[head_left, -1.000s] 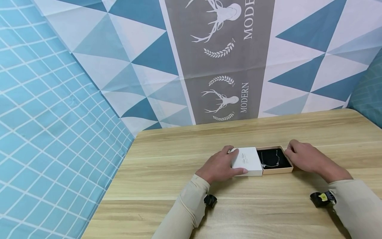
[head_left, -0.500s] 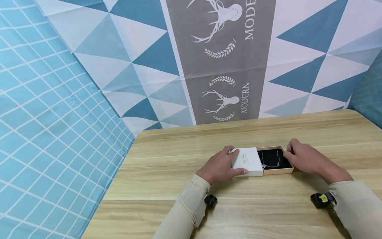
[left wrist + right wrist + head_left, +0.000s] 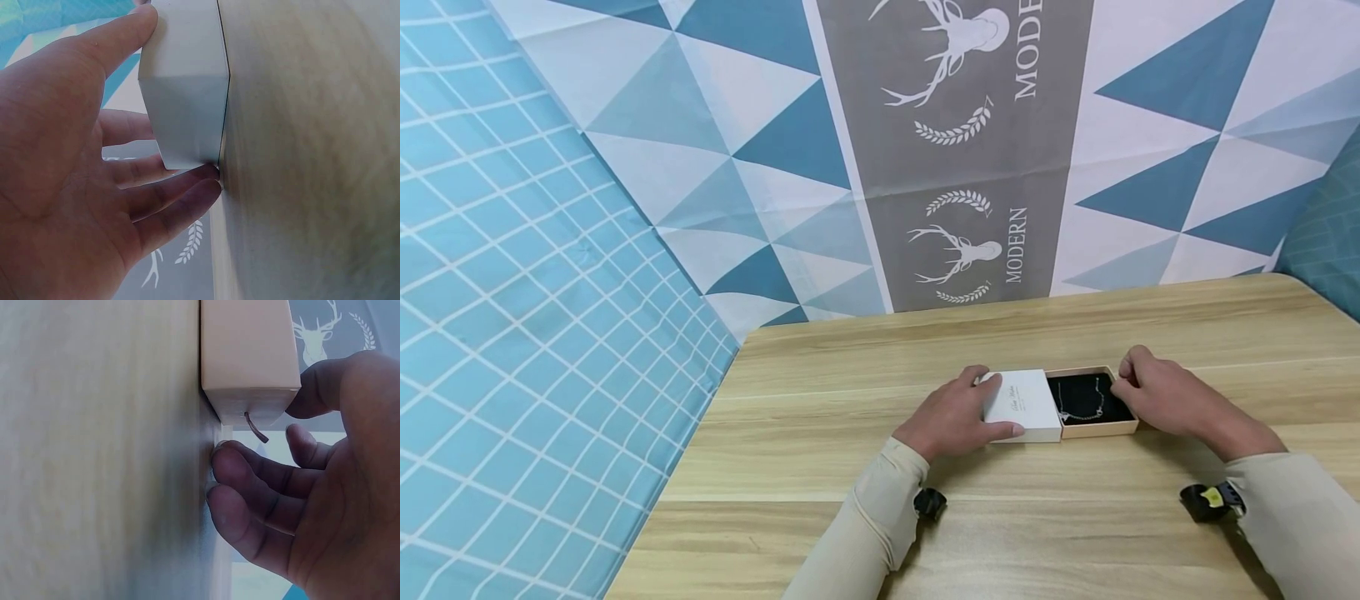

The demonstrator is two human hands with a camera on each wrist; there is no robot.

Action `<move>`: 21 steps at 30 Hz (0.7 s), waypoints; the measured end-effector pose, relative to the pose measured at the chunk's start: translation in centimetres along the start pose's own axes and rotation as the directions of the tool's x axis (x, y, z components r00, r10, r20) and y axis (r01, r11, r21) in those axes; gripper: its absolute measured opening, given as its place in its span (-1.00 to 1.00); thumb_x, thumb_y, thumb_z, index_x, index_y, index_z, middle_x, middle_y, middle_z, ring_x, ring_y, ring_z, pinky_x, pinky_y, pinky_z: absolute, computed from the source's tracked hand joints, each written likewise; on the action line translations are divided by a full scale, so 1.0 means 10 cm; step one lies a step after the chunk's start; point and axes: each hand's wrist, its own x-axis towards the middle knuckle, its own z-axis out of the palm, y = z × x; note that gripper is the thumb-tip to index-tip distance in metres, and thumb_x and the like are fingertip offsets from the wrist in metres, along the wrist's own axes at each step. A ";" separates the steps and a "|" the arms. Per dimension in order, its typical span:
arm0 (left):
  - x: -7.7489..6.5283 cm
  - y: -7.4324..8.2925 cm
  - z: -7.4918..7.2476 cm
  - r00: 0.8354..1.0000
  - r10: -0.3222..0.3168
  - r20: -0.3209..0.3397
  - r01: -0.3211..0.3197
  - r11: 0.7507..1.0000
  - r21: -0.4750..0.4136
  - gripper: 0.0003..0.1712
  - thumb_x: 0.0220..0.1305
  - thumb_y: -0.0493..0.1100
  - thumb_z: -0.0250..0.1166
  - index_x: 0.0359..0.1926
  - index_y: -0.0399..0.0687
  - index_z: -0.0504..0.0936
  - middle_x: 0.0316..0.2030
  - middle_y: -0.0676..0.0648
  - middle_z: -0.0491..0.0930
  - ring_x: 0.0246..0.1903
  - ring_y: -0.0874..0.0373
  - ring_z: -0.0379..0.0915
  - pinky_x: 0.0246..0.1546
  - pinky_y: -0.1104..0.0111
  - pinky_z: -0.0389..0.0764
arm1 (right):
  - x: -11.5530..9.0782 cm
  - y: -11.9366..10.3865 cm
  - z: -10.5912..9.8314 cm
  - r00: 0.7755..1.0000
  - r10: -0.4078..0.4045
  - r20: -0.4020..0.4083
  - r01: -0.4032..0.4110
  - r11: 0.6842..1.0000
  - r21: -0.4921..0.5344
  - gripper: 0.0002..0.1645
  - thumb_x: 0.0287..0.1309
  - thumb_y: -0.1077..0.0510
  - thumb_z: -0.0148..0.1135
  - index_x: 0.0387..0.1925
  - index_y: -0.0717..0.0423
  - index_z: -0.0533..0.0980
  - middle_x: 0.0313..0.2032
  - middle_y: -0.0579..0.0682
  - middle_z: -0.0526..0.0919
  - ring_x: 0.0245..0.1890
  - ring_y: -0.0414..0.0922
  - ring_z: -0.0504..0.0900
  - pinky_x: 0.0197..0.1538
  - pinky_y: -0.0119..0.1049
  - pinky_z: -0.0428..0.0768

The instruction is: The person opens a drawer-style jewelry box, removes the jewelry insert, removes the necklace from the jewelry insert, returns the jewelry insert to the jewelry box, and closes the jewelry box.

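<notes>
A thin silver chain (image 3: 1084, 418) lies on a black pad (image 3: 1081, 396) inside the peach cardboard tray (image 3: 1097, 431). Left of the tray, its white cardboard sleeve (image 3: 1028, 402) is gripped by the left hand (image 3: 951, 415); the nearer right hand (image 3: 1167, 398) curls at its right end, grip unclear.

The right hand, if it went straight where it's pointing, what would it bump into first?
The right hand would probably bump the end of the open jewelry box drawer, or the little pull tab sticking out there. Whether it's touching now is unclear.
</notes>
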 end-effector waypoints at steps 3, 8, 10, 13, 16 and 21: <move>0.00 0.00 0.00 1.000 0.001 0.001 -0.001 1.000 0.004 -0.03 0.26 0.48 0.18 0.51 0.07 0.28 0.45 -0.02 0.23 0.28 0.09 0.38 0.21 0.29 0.44 | 0.01 -0.03 0.00 1.000 0.003 -0.002 -0.003 1.000 -0.004 -0.82 0.40 0.18 -0.02 -0.23 0.25 0.30 -0.52 -0.03 0.36 -0.53 -0.11 0.33 -0.41 -0.22 0.32; 0.00 0.00 0.00 1.000 0.003 0.005 -0.003 1.000 0.003 -0.03 0.26 0.48 0.18 0.51 0.06 0.28 0.45 -0.01 0.23 0.27 0.09 0.38 0.21 0.30 0.44 | 0.01 -0.04 0.00 1.000 0.000 -0.002 0.000 1.000 -0.008 -0.83 0.39 0.19 0.00 -0.22 0.26 0.30 -0.50 -0.02 0.35 -0.53 -0.11 0.33 -0.42 -0.21 0.32; 0.00 0.01 -0.01 1.000 0.001 0.006 -0.001 1.000 0.002 -0.03 0.25 0.48 0.18 0.51 0.07 0.28 0.45 -0.01 0.23 0.28 0.09 0.38 0.21 0.30 0.44 | 0.02 -0.05 0.00 1.000 -0.004 0.001 0.004 1.000 -0.006 -0.83 0.40 0.19 0.00 -0.21 0.26 0.29 -0.50 -0.02 0.35 -0.53 -0.12 0.32 -0.42 -0.21 0.31; 0.01 0.00 0.00 1.000 0.000 0.005 0.000 1.000 0.004 -0.02 0.25 0.48 0.18 0.51 0.07 0.28 0.45 -0.01 0.22 0.28 0.09 0.37 0.22 0.29 0.44 | 0.02 -0.05 0.01 1.000 -0.012 0.003 0.012 1.000 -0.003 -0.84 0.41 0.20 0.02 -0.19 0.26 0.29 -0.48 -0.02 0.36 -0.53 -0.12 0.33 -0.41 -0.21 0.31; 0.01 0.00 0.00 1.000 0.000 0.003 0.000 1.000 0.005 -0.02 0.25 0.48 0.18 0.51 0.07 0.28 0.45 -0.02 0.22 0.28 0.09 0.37 0.22 0.29 0.44 | 0.02 -0.05 0.01 1.000 -0.022 0.000 0.022 1.000 -0.003 -0.84 0.40 0.22 0.04 -0.17 0.25 0.29 -0.46 -0.02 0.38 -0.52 -0.12 0.34 -0.41 -0.21 0.31; 0.01 0.00 0.00 1.000 0.002 0.001 -0.002 1.000 0.004 -0.02 0.24 0.49 0.18 0.51 0.07 0.28 0.45 -0.01 0.22 0.28 0.10 0.37 0.21 0.29 0.45 | 0.03 -0.05 0.02 0.999 -0.037 -0.006 0.037 0.999 -0.010 -0.86 0.37 0.24 0.07 -0.17 0.23 0.30 -0.44 -0.02 0.39 -0.52 -0.13 0.33 -0.41 -0.22 0.31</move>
